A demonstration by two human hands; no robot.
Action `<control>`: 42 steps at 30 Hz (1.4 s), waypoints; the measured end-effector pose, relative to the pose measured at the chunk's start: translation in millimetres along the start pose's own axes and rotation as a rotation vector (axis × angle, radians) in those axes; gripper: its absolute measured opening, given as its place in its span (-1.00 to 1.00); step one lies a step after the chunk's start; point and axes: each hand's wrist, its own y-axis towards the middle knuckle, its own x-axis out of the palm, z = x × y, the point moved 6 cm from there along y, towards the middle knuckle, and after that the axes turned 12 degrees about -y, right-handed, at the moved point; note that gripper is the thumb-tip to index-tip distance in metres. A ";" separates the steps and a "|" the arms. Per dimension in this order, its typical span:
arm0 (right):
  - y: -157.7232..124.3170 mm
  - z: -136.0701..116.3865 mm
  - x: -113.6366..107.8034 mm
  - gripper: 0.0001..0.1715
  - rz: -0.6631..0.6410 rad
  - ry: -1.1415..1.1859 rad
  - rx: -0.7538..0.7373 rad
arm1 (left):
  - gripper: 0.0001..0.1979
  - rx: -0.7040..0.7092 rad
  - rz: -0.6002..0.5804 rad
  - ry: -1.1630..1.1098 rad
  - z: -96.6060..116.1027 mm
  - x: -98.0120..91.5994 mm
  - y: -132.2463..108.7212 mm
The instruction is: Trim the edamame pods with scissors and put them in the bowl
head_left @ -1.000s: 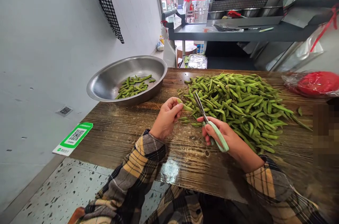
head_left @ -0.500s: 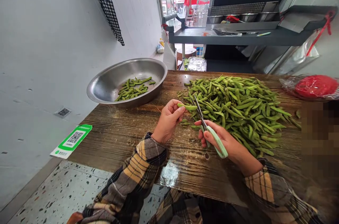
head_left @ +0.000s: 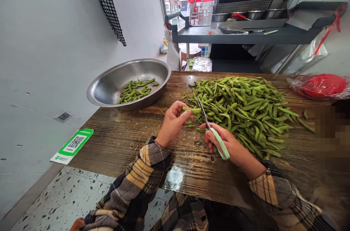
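Between thumb and fingers, my left hand (head_left: 174, 123) pinches one green edamame pod (head_left: 193, 110) above the table. My right hand (head_left: 222, 141) grips a pair of scissors (head_left: 221, 144) by its pale green handles. Its blades point up and away, with their tips beside the pod's right end; they look closed or almost so. A large heap of edamame pods (head_left: 246, 109) lies just behind and right of the scissors. To the left stands a wide steel basin (head_left: 102, 89) with a small pile of pods (head_left: 135, 92) at its bottom.
The dark wooden table (head_left: 120, 129) carries a few stray pods and bits. A red bundle in clear plastic (head_left: 321, 86) lies at the right. On the left edge is a green QR-code card (head_left: 72, 145). A grey cart (head_left: 197, 37) stands behind the table.
The scissor blades have come closer together, and the handles have drawn in. The left hand still holds the pod in nearly the same spot. The whole view has shifted slightly.
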 end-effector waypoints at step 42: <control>3.0 2.6 -11.2 -0.39 0.062 0.050 0.013 | -0.71 -0.216 -0.122 0.169 -16.8 -14.7 12.9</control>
